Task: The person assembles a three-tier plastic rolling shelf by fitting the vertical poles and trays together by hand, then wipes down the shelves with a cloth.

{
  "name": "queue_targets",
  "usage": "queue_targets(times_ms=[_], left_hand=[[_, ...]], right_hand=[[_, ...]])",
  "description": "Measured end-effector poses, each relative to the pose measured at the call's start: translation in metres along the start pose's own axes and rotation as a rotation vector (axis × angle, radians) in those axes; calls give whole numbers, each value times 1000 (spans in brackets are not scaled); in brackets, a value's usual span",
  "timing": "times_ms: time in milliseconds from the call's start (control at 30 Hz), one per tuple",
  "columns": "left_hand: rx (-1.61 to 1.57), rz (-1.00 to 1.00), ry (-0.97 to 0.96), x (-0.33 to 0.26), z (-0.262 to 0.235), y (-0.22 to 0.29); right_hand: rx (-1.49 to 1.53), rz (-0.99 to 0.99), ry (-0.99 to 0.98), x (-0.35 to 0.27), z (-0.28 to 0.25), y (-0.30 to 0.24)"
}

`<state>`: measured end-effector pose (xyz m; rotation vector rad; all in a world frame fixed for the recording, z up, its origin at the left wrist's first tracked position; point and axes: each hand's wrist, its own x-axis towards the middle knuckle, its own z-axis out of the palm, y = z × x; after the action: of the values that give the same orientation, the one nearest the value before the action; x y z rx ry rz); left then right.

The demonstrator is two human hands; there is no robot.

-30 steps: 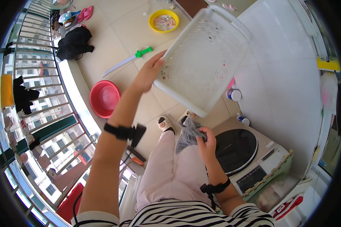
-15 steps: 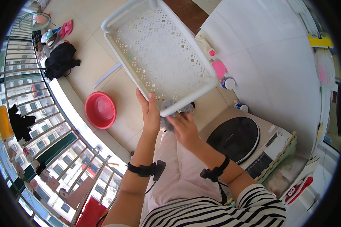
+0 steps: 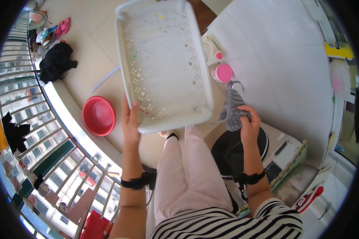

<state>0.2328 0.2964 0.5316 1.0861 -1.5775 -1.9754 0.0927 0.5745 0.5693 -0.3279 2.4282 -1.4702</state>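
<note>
A white plastic basket [image 3: 163,71] with a perforated bottom is held up in front of me. My left hand [image 3: 131,119] grips its near left corner, thumb on the inner side and the other fingers hidden behind the rim. To the right of the basket, apart from it, my right hand [image 3: 249,121] is closed on a grey cloth [image 3: 232,111], which hangs bunched from the fingers. Below that hand lies the round black lid of a washing machine [image 3: 237,151].
On the tiled floor at left stands a red basin [image 3: 99,115]. A black cloth heap [image 3: 58,61] and pink slippers [image 3: 63,27] lie farther along the railing [image 3: 24,95]. Beside the right wall are a pink-lidded tub [image 3: 222,73] and a white bottle [image 3: 211,49] with a pink cap.
My right hand has moved right, carrying the grey cloth off the basket's near rim. The basket has turned straighter, and my left hand has shifted left with its corner.
</note>
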Motion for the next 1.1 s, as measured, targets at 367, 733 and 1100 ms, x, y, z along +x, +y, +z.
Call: queue_targets(times_ms=[367,733,1100], left_hand=[[141,-200,-250,15,-52,23],[159,-232,-230,12,-75,21],[23,-240,-150,14,-75,19]], right_hand=[[-216,-807,-428,-25,56,16],[-585,-868,-30,189,70,-25],[-289,-761,-564,-12,79,-19]])
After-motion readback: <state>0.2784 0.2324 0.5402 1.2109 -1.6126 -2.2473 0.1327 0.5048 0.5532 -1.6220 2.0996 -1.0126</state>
